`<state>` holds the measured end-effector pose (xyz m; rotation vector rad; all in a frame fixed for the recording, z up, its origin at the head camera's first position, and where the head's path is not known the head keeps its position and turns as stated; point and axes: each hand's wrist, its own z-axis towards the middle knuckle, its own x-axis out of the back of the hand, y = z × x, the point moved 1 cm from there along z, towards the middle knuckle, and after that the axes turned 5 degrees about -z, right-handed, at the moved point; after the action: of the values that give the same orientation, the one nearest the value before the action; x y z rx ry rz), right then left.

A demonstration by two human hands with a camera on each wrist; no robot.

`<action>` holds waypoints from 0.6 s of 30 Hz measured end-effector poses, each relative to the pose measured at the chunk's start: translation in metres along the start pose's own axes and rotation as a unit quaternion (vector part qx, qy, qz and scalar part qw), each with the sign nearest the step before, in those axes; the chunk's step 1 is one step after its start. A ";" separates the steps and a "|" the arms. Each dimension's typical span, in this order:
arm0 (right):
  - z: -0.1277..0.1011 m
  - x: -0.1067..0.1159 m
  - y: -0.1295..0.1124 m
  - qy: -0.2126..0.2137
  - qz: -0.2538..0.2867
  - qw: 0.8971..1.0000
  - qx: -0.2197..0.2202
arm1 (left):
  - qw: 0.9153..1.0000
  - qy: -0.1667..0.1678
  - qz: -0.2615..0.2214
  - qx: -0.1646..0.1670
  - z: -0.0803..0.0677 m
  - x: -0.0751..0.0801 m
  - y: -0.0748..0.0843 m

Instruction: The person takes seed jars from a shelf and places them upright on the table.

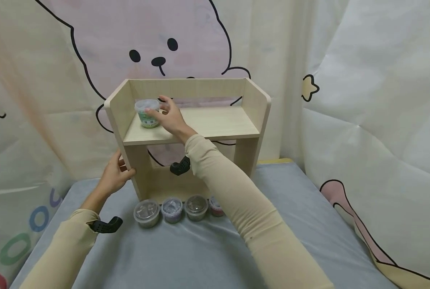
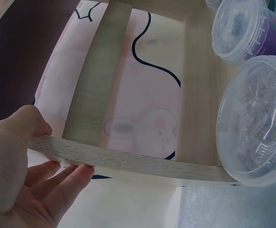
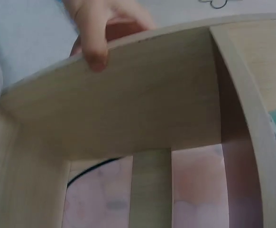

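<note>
Gripping the tub (image 1: 147,113) on the shelf (image 1: 215,122) with my right hand (image 1: 171,117); left hand (image 1: 115,176) fingers are clasping the side panel (image 1: 133,168), keeping it steady.

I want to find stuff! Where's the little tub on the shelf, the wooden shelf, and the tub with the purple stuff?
little tub (image 1: 147,114), head view, on its side wall.
wooden shelf (image 1: 218,120), head view, on the bare top board.
purple tub (image 1: 172,209), head view, on its lid.

Head camera is looking forward and down at the wooden shelf (image 1: 189,124); both wrist cameras are viewing its panels close, from below.
</note>
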<state>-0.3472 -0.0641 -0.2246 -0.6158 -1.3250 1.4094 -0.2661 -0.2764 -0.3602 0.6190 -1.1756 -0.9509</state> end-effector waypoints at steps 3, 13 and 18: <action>-0.001 0.000 0.002 -0.011 -0.026 1.000 0.009 | 1.000 0.001 0.000 0.004 -0.002 -0.002 0.000; 0.003 -0.005 0.000 -0.024 -0.097 0.995 0.013 | 1.000 0.000 -0.007 -0.010 -0.001 -0.001 0.000; 0.005 -0.006 -0.002 -0.020 -0.094 0.995 0.010 | 1.000 -0.006 -0.007 -0.001 0.000 0.000 0.000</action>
<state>-0.3487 -0.0720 -0.2232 -0.4390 -1.3618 1.2844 -0.2665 -0.2765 -0.3598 0.6220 -1.1825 -0.9679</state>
